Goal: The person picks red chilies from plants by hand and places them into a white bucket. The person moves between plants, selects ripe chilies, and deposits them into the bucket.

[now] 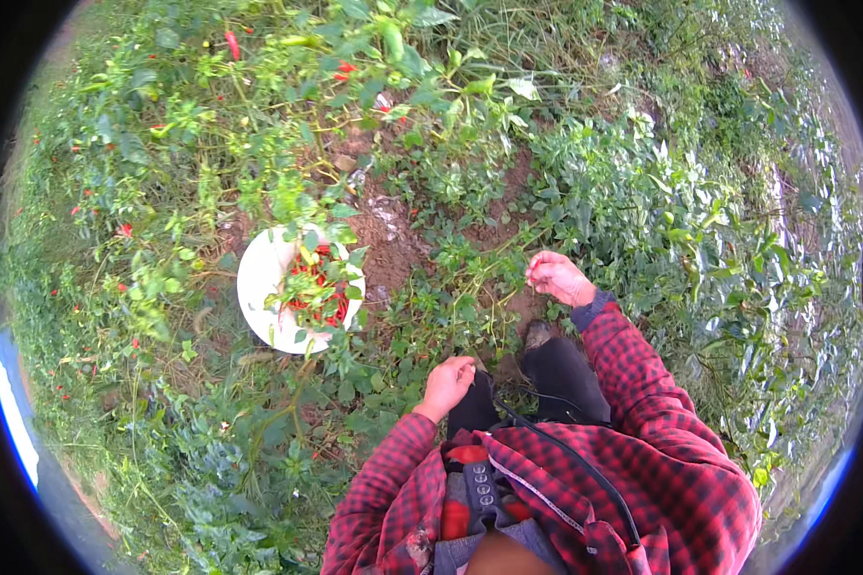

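My right hand [559, 279] is raised over low pepper plants, its fingers pinched together. A small bit of red, which looks like a chili pepper [536, 265], shows between the fingertips. My left hand [447, 387] hangs lower, in front of my left leg, with the fingers curled; whether anything is inside them is hidden. Ahead and to the left, a round white container [265, 291] stands among the plants. Many red chili peppers [337, 310] lie in it, partly covered by leaves that hang across its rim.
Chili plants [166, 287] with scattered red fruit spread across the left side. Dense leafy plants [618, 180] grow at the right. Bare brown soil [388, 244] shows beside the container. A black cord [582, 460] runs down over my checked jacket. My shoe [538, 334] rests among stems.
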A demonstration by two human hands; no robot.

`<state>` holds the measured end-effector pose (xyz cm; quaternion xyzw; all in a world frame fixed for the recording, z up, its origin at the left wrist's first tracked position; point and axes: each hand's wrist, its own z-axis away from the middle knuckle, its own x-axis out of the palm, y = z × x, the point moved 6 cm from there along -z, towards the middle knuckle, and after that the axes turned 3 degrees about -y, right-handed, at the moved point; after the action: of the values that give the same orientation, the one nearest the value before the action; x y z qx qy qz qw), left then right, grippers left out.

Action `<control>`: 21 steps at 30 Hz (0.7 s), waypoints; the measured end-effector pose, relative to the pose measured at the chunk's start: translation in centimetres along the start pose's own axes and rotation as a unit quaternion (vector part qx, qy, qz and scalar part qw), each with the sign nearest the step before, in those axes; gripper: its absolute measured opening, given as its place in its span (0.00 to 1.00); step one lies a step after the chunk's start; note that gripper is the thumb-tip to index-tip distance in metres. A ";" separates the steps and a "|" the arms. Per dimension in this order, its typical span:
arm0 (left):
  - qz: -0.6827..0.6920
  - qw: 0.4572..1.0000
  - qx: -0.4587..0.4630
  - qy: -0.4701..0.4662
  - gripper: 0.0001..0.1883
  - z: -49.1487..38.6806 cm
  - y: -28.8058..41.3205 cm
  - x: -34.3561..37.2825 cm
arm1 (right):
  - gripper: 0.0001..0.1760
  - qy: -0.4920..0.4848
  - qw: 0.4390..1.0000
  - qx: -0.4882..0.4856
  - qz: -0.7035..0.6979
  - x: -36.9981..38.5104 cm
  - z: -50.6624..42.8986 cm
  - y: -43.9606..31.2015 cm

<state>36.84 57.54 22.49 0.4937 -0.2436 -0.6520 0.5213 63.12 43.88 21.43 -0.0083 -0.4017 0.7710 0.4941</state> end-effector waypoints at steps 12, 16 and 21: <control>0.189 0.978 0.008 0.084 0.15 -3.0 8.6 -9.1 | 0.08 -0.141 0.984 -0.087 -0.067 14.1 -4.2 -14.4; 0.271 0.958 -0.011 0.091 0.14 -6.7 10.4 -9.4 | 0.11 -0.116 0.977 -0.133 -0.116 12.3 -10.8 -19.8; 0.316 0.936 -0.101 0.120 0.15 -13.9 10.3 -11.7 | 0.10 -0.110 0.983 -0.107 -0.101 11.6 -20.6 -25.6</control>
<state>53.52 67.57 30.13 0.4106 -0.2554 -0.4106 0.7731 84.96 70.26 28.07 0.0644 -0.5329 0.6657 0.5185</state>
